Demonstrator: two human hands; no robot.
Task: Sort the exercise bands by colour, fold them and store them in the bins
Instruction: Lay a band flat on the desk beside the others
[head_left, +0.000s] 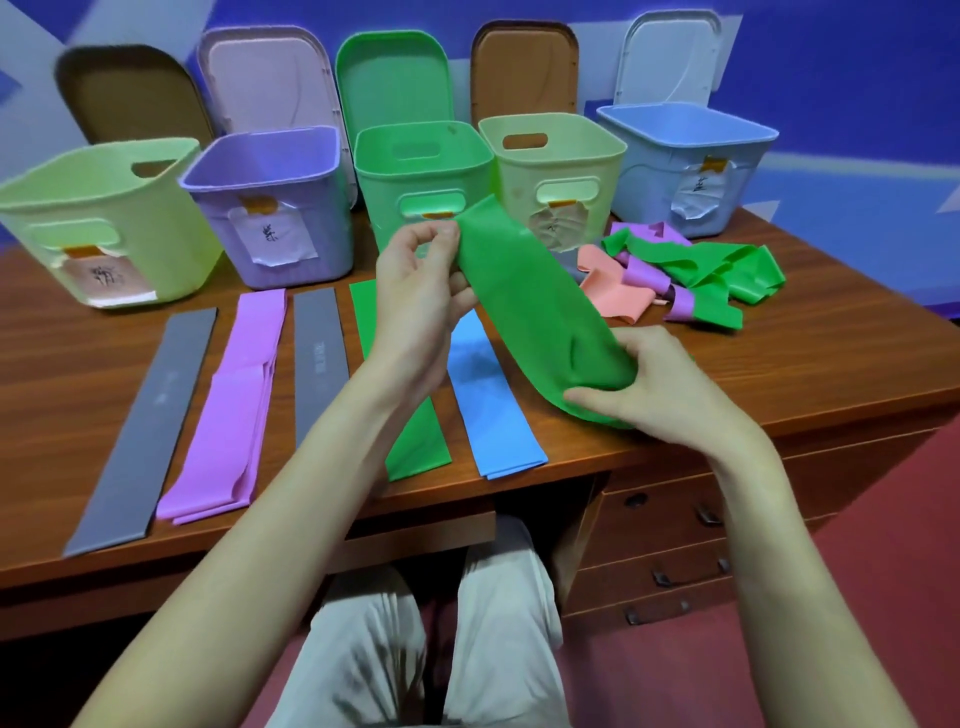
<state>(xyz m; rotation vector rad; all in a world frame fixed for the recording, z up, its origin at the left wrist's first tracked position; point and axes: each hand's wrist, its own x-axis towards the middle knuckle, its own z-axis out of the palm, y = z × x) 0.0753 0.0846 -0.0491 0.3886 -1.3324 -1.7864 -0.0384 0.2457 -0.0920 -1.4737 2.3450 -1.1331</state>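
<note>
Hands first: my right hand (670, 384) grips the near end of a green band (535, 312), fingers curled round its bunched edge, while my left hand (421, 291) pinches the far end between thumb and fingertips. I hold it lifted and stretched on a slant above the tabletop (753, 374) so it hangs flat and I can check its colour and length before laying it down or folding it.

Below my hands, near the front edge, 5 strips lie side by side, each colour kept apart so the sorting stays readable: a grey band (140, 431) on the far left, a pink-purple band (234, 410) beside it with several layers showing, a second grey strip (319, 358), a green strip (415, 441) partly under my left wrist, and a blue band (493, 405). My guess is the held band belongs with that green strip.

Further back on the right, a tangled heap (691, 275) of green, purple and salmon bands waits unsorted, so the job looks roughly halfway.

At the back stand 5 open bins in a row, labels facing me: a pale green bin (98, 208), a purple bin (270, 171), a green bin (421, 150), a cream bin (550, 140) and a blue bin (685, 135). Their lids (395, 78) lean against the wall behind, leaving the mouths clear for dropping folded bands in.
</note>
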